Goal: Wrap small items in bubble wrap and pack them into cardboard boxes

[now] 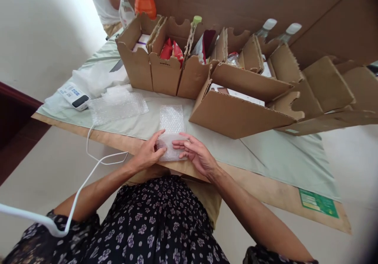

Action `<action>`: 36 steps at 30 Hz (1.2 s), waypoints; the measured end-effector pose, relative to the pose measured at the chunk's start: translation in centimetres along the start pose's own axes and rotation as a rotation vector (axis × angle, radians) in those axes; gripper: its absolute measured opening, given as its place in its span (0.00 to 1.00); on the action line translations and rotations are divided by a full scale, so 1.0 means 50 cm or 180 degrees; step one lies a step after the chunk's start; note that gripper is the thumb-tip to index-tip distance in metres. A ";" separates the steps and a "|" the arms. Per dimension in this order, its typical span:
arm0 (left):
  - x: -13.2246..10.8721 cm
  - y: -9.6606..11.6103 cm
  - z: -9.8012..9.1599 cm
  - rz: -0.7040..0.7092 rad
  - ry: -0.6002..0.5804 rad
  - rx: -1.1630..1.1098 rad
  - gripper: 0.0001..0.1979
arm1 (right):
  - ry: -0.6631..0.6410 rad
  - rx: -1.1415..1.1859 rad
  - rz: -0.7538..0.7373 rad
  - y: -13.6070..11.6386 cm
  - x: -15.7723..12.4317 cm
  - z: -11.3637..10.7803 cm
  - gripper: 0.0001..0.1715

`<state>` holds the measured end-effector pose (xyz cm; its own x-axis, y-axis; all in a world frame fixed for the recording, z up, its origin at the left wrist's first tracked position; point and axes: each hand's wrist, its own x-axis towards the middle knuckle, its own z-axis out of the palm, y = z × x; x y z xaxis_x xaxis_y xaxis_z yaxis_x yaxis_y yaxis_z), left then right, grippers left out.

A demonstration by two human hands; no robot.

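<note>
Two half-spread hands (147,150) (203,157), left hold unclear, right empty, bubble wrap (171,119), long axis forward

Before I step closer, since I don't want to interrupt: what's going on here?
A person is handling a bubble-wrap piece at the near edge of a cloth-covered table. The left hand touches its left side; the right hand is over its right, contact unclear. More wrap lies to the left; cardboard bins, several holding packages, stand behind.
</note>
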<state>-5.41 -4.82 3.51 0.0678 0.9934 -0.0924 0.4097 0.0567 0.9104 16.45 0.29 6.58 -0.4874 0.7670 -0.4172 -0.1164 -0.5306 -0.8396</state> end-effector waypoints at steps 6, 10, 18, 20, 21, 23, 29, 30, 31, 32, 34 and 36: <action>0.014 0.008 0.038 -0.0170 0.0695 0.1205 0.40 | 0.0594 -0.1213 -0.0885 0.054 -0.058 -0.019 0.36; 0.029 0.016 0.027 -0.0282 0.0331 0.1613 0.43 | 0.0340 -0.3336 -0.1983 0.077 -0.080 -0.036 0.25; 0.021 0.003 0.023 0.0396 0.0564 0.1837 0.43 | 0.0319 -0.4705 -0.2559 0.101 -0.038 -0.036 0.16; -0.001 0.016 0.012 0.0807 0.0781 0.1827 0.43 | 0.0311 -0.4518 -0.2592 0.094 -0.044 -0.035 0.16; -0.014 0.024 0.006 0.1009 0.0791 0.1827 0.43 | 0.0262 -0.4398 -0.2567 0.089 -0.047 -0.035 0.16; -0.038 0.038 -0.005 0.1345 0.0544 0.1814 0.41 | 0.0102 -0.4123 -0.2439 0.075 -0.052 -0.034 0.16; -0.046 0.020 0.016 0.1047 0.0284 0.1430 0.12 | -0.0031 -0.3541 -0.1815 0.046 -0.023 -0.028 0.15; -0.039 0.016 0.021 0.0862 0.0390 0.1306 0.13 | 0.0031 -0.3426 -0.1692 0.044 -0.016 -0.026 0.14; -0.034 0.014 0.023 0.0709 0.0475 0.1185 0.14 | 0.0091 -0.3296 -0.1575 0.042 -0.011 -0.024 0.14; -0.029 0.014 0.024 0.0604 0.0529 0.1082 0.15 | 0.0147 -0.3168 -0.1481 0.040 -0.007 -0.023 0.13; -0.026 0.017 0.019 0.0542 0.0548 0.0945 0.14 | 0.0254 -0.2973 -0.1410 0.034 -0.008 -0.022 0.12; -0.032 0.019 0.011 0.0581 0.0501 0.0883 0.11 | 0.0359 -0.2950 -0.1528 0.026 -0.018 -0.026 0.13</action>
<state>-4.64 -6.39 4.30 0.0306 0.9891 0.1443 0.6363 -0.1306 0.7603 17.87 -0.64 5.41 -0.4765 0.8783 0.0402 0.4553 0.2856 -0.8433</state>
